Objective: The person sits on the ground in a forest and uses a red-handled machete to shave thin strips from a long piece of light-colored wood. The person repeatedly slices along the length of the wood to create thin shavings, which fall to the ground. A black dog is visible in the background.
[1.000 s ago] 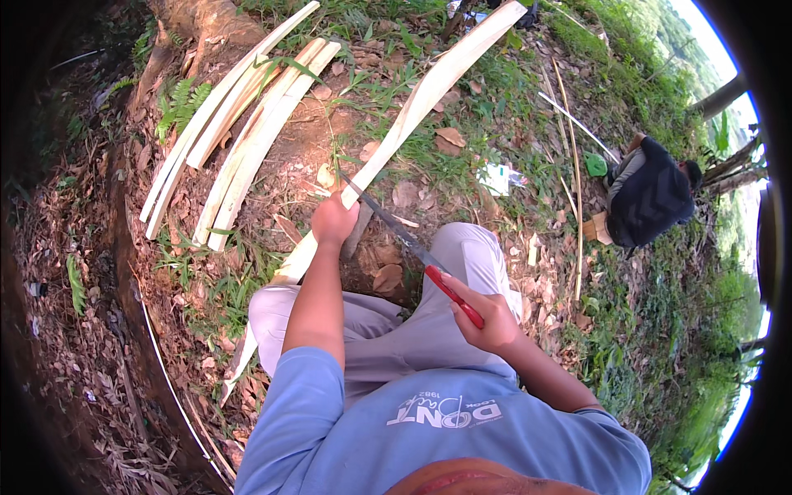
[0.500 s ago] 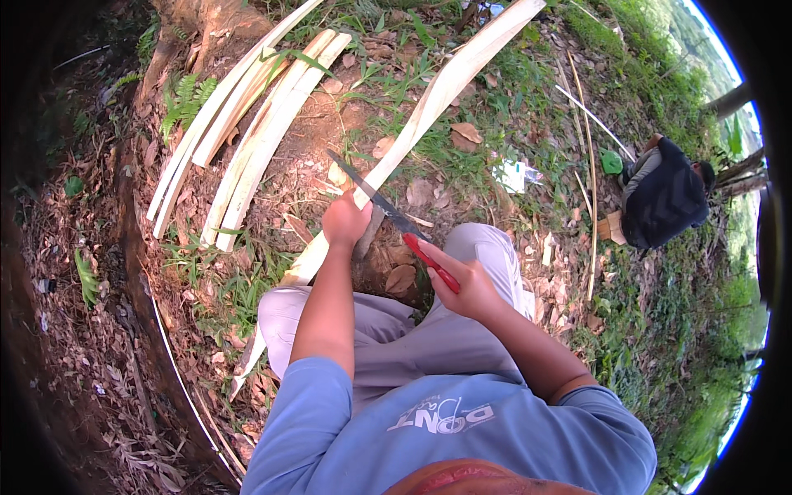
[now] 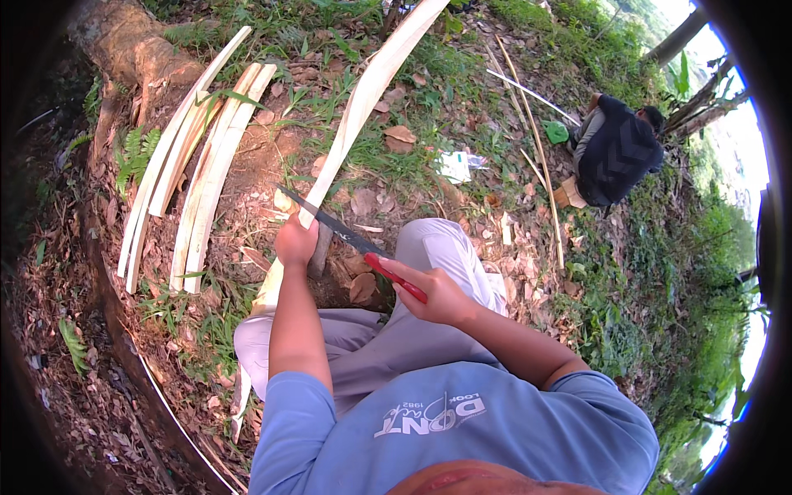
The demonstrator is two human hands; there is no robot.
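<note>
The person sits on bare ground (image 3: 247,177) among dry leaves, working a long pale strip of split wood (image 3: 363,95) that runs from beside the left thigh up and away toward the far edge of the patch of earth. The left hand (image 3: 295,243) is closed around the strip, pinning it low. The right hand (image 3: 437,295) is clenched on the red handle of a long knife (image 3: 342,233), whose dark blade lies across the strip just beyond the left knuckles.

To shave it well, I judge the blade should meet the wood at a shallow angle and travel away from the left hand, never toward the fingers. The strip wants firm holding so it does not twist under the cut.

About 4 finished strips (image 3: 194,186) lie side by side at the left edge of the bare earth. Another person (image 3: 617,150) crouches well apart at the far right.
</note>
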